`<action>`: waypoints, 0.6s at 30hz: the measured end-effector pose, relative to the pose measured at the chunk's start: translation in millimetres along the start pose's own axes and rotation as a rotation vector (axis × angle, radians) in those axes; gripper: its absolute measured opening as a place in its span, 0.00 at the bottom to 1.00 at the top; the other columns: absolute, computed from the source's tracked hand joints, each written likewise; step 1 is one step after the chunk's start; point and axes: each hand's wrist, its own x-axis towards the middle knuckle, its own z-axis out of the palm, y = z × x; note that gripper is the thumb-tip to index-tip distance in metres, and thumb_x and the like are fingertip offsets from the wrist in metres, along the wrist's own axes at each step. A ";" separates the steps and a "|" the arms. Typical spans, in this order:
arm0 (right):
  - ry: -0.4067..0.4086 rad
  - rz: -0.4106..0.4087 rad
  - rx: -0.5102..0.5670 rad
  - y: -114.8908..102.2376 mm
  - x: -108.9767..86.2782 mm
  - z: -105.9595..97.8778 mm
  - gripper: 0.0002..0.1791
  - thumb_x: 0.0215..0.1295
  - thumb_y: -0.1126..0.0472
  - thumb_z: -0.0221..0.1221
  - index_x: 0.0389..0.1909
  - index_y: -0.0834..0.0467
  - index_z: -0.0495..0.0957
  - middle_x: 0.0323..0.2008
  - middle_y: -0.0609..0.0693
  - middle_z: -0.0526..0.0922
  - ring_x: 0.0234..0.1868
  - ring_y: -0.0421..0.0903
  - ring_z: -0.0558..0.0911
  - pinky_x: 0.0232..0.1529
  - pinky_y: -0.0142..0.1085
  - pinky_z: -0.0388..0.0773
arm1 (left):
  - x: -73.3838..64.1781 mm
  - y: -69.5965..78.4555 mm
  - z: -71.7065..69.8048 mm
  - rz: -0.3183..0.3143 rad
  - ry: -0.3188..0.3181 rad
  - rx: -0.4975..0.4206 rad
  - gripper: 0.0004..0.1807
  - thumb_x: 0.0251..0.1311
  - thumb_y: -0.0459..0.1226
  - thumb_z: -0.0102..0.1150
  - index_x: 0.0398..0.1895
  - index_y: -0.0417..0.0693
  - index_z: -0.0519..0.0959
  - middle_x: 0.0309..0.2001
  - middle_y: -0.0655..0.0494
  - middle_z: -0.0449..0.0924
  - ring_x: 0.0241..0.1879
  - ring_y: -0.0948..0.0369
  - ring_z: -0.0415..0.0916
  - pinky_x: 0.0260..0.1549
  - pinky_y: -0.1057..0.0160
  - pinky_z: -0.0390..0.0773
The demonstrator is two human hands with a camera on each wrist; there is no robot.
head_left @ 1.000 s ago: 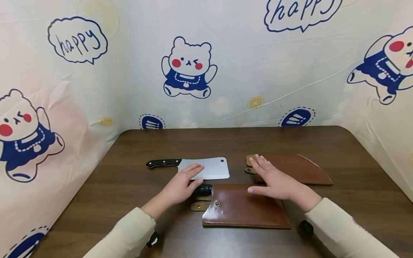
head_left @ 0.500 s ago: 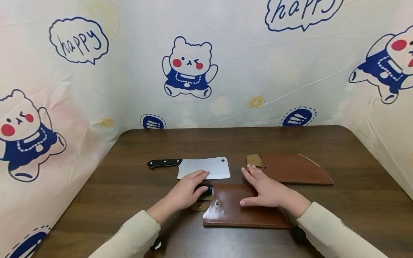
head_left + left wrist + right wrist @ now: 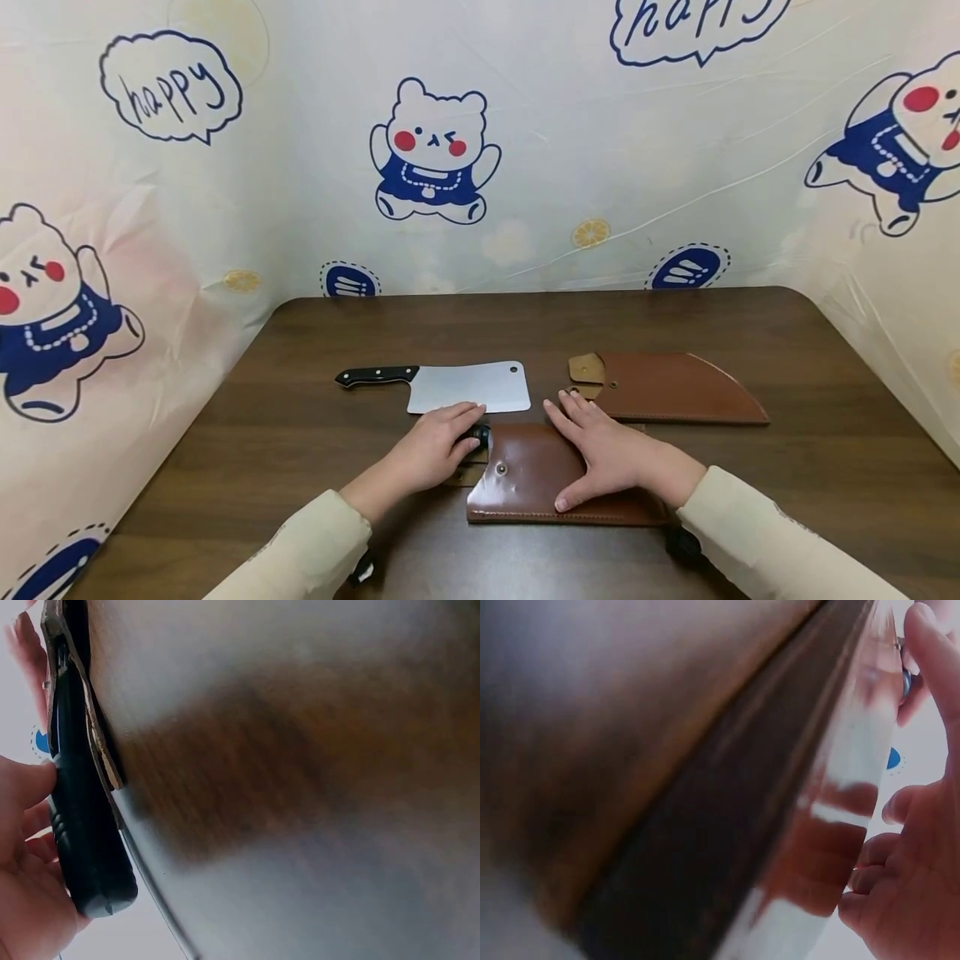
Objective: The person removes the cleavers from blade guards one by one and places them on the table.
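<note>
A knife with a thick black handle (image 3: 90,832) lies in a shiny brown leather sheath (image 3: 517,492) near the table's front; its blade is hidden inside. My left hand (image 3: 427,446) is at that handle, thumb on the near side and fingers over the far side, as the left wrist view also shows. Across the sheath's right half spreads my right hand (image 3: 611,450), thumb and fingers apart and fairly straight. The right wrist view shows its curved fingers (image 3: 874,862) close over the glossy leather, which reflects them; how firmly they touch, I cannot tell.
Behind my left hand a bare cleaver (image 3: 468,387) lies flat, its black riveted handle to the left. A second brown sheath (image 3: 675,387) with tan straps lies at the right. The dark wooden table (image 3: 225,467) meets a printed cloth backdrop (image 3: 540,167).
My right hand has come left and nearer, from beside the second sheath's straps down over the sheathed knife. My left hand has shifted slightly right and closed in on the black handle.
</note>
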 end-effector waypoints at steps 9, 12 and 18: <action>-0.059 -0.029 -0.031 -3.5 1.1 1.6 0.69 0.34 0.25 0.63 0.72 0.59 0.44 0.71 0.65 0.42 0.72 0.62 0.42 0.68 0.54 0.46 | 0.8 0.1 0.8 -0.023 -0.049 0.019 0.25 0.62 0.40 0.55 0.62 0.41 0.68 0.59 0.44 0.71 0.58 0.48 0.69 0.56 0.47 0.66; -0.068 -0.023 -0.023 -4.9 1.3 1.6 0.70 0.33 0.26 0.65 0.72 0.59 0.44 0.71 0.65 0.42 0.72 0.61 0.41 0.68 0.54 0.44 | 1.0 -0.5 1.7 -0.017 -0.051 0.039 0.25 0.62 0.40 0.55 0.61 0.40 0.69 0.58 0.44 0.72 0.58 0.49 0.70 0.55 0.48 0.67; -0.093 -0.026 -0.082 -6.3 2.4 3.4 0.75 0.26 0.24 0.66 0.72 0.58 0.42 0.70 0.67 0.43 0.72 0.60 0.42 0.68 0.54 0.43 | 0.7 -0.9 3.8 -0.016 -0.064 0.059 0.25 0.61 0.42 0.57 0.59 0.41 0.70 0.55 0.46 0.75 0.56 0.50 0.71 0.54 0.50 0.68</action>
